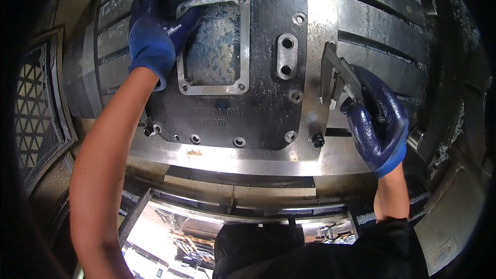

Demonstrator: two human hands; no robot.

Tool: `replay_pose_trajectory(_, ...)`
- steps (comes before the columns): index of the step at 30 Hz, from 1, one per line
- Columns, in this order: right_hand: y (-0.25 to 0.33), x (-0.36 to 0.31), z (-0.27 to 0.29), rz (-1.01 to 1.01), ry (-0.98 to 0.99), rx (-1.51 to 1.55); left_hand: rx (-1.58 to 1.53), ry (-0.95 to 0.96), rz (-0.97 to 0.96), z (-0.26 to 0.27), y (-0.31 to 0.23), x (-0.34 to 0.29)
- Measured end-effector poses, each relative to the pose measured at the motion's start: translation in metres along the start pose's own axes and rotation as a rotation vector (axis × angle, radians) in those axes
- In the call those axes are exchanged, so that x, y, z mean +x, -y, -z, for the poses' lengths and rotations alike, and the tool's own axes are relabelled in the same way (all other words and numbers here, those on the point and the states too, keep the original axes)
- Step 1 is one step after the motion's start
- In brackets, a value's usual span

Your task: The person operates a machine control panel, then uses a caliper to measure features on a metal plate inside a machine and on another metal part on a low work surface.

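Possibly, slick-looking gloves [380,106] risked the right hand [376,121] dropping its pinched bracket [328,72]; the left hand [157,36] splayed wide, visibly gripping nothing.

A lattice panel [34,107] stands left — shavings [443,153] right.

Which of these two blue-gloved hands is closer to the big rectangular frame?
The left hand: its thumb crosses the left side of the rectangular frame. The right hand is farther off, holding a dark metal piece.
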State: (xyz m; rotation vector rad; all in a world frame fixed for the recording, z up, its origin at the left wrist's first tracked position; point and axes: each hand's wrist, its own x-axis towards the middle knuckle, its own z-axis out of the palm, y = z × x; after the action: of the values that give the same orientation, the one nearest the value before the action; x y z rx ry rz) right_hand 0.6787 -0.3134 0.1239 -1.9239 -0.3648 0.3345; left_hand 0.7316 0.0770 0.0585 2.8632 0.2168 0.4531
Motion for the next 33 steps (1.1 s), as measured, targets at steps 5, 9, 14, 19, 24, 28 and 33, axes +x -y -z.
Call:
replay_pose_trajectory(5,0.003,-0.034,-0.011,-0.064,-0.003,-0.001,-0.002,0.008,-0.002,-0.002,0.004,0.000)
replay_pose_trajectory(9,0.012,-0.063,-0.036,-0.010,-0.093,0.216,-0.129,0.047,0.001,0.003,0.005,0.000)
replay_pose_trajectory(14,0.028,-0.128,-0.080,-0.190,-0.011,0.358,-0.216,0.071,-0.030,-0.009,0.017,0.007)
replay_pose_trajectory(19,0.020,-0.193,-0.124,-0.170,0.053,0.430,-0.113,0.117,-0.035,-0.012,0.038,0.012)
replay_pose_trajectory(24,0.003,-0.250,-0.122,-0.411,-0.125,0.433,-0.172,0.090,-0.154,-0.041,0.076,0.028)
replay_pose_trajectory(28,-0.042,-0.228,-0.103,-0.266,-0.643,-0.060,0.492,0.120,-0.272,-0.050,0.198,0.082)
replay_pose_trajectory(33,-0.131,-0.195,-0.034,-0.081,-0.912,-0.403,0.071,0.150,-0.115,-0.071,0.050,0.038)
